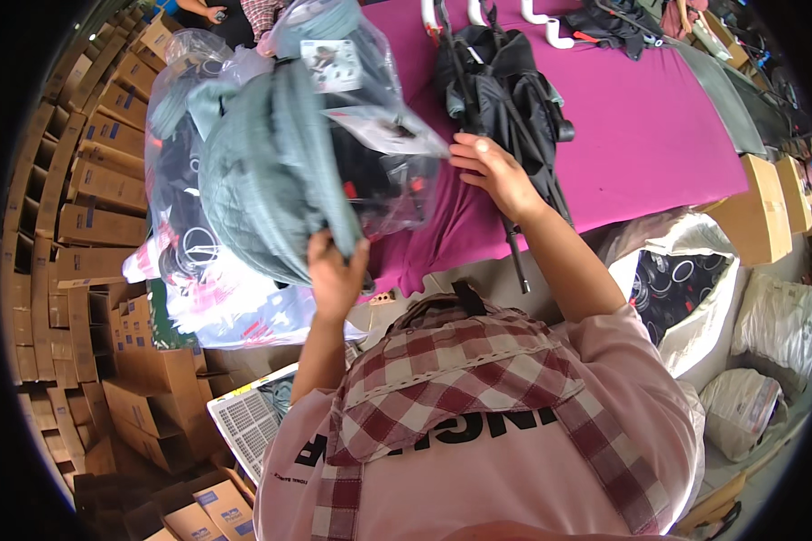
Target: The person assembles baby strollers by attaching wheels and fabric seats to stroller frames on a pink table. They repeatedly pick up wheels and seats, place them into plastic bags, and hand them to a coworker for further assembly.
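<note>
At the table's left lies a grey-green quilted stroller canopy (253, 171), slightly smeared by motion. My left hand (336, 275) is closed on its near lower edge, thumb and fingers on either side of the rim. My right hand (498, 176) has its fingers stretched out to the left. Its fingertips are by the corner of a printed card (392, 131); whether they touch it I cannot tell. Behind that hand lies a folded black stroller (505, 99), with one dark tube sticking out past the table's near edge. Clear plastic wrapping (176, 117) surrounds the canopy.
A magenta cloth (641, 117) covers the table. White curved handles (558, 34) lie at its far side. Stacked cardboard boxes (108, 180) line the left. At right stand a white sack of wheels (677, 279) and a carton (753, 212). Other people's hands show at the far edge.
</note>
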`<state>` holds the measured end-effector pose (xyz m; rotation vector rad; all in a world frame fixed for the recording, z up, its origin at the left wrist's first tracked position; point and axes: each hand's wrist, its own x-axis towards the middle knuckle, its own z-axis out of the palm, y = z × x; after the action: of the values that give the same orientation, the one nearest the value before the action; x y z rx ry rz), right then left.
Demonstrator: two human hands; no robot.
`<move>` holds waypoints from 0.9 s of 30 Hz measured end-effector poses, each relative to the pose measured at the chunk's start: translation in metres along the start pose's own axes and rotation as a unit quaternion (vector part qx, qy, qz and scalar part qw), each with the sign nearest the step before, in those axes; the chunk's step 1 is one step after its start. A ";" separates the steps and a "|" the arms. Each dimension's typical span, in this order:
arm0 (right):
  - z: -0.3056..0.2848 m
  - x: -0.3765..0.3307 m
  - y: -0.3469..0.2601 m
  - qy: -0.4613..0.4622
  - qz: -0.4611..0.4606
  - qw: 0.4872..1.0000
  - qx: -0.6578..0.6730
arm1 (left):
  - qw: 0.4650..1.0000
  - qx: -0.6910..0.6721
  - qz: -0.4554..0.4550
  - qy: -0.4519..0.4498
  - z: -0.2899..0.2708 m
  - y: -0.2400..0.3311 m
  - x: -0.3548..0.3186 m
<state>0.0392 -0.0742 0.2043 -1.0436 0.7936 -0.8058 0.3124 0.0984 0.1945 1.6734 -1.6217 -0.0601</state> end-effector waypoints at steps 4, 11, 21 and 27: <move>-0.022 -0.018 0.002 0.074 -0.002 0.996 0.056 | 0.994 -0.025 -0.049 0.090 -0.024 -0.007 0.026; 0.024 0.032 0.077 0.189 -0.017 0.977 -0.097 | 0.792 -0.321 -0.312 0.415 -0.151 -0.054 0.003; 0.037 0.127 0.143 0.252 -0.146 0.833 -0.470 | 0.893 -0.188 -0.113 0.393 -0.224 -0.015 -0.048; 0.056 0.079 0.226 0.111 0.007 0.837 -0.535 | 0.932 -0.223 -0.042 0.283 -0.226 0.000 -0.003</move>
<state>0.1665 -0.0534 -0.0047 -1.9445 1.5270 -0.4236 0.4328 0.2118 0.3481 1.2516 -1.0069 0.0113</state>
